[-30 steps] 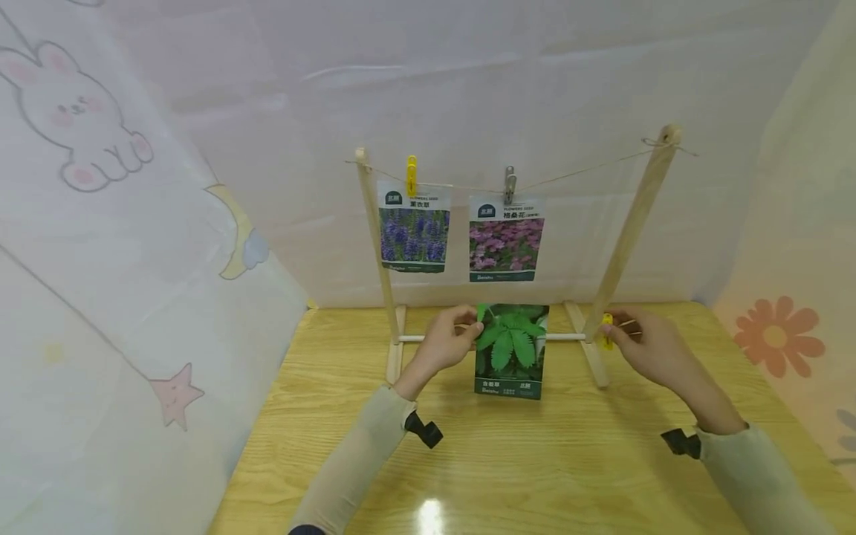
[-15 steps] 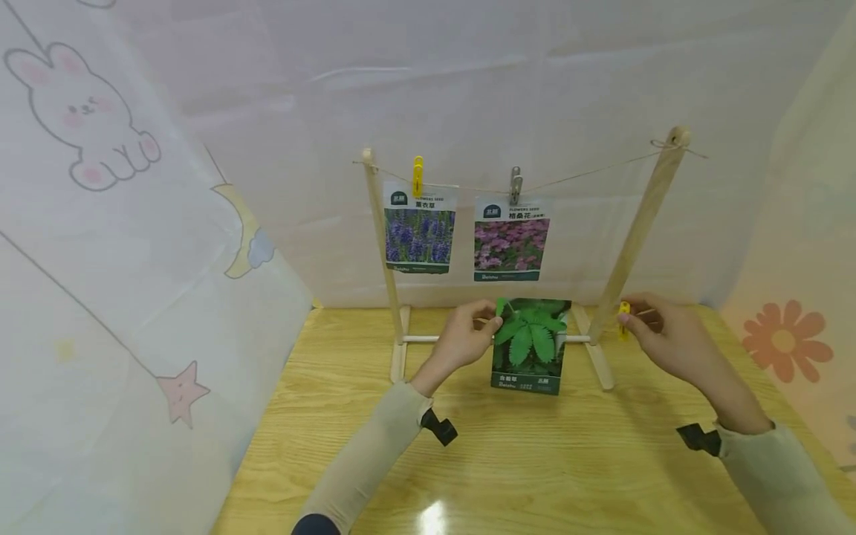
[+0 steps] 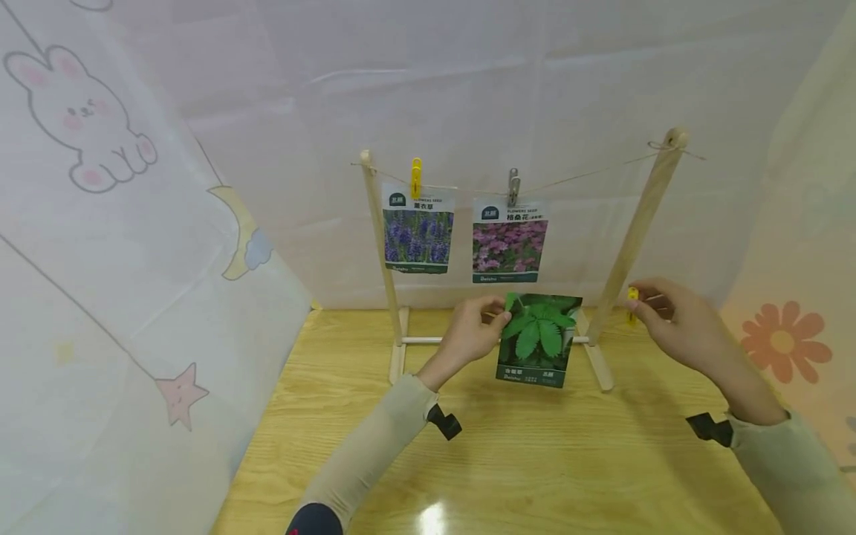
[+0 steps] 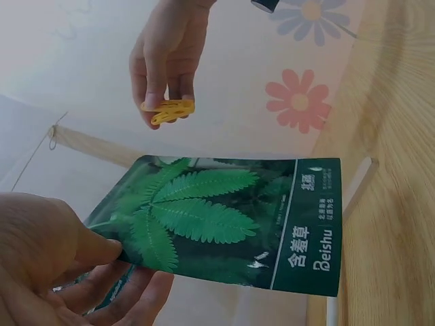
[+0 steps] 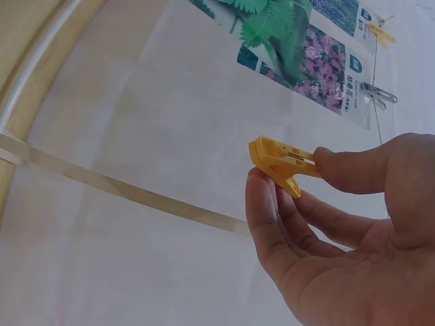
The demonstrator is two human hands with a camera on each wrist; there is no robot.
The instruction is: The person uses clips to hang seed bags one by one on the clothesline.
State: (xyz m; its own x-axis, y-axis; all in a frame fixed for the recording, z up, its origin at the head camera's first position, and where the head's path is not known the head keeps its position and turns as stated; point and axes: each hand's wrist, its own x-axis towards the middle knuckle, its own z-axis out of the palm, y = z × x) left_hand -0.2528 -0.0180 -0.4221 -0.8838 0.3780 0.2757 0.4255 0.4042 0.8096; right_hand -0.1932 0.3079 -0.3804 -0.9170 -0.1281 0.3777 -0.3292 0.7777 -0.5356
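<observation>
green seed packet [image 3: 538, 339] upright (slightly tilted)

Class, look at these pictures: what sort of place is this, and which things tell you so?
Probably a small tabletop craft or display booth: a wooden table, cartoon-printed fabric walls, and a little wooden rack with seed packets pegged to a string.

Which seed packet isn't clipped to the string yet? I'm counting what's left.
The green fern-leaf packet, pinched by the left hand; the purple and pink packets hang clipped.
</observation>
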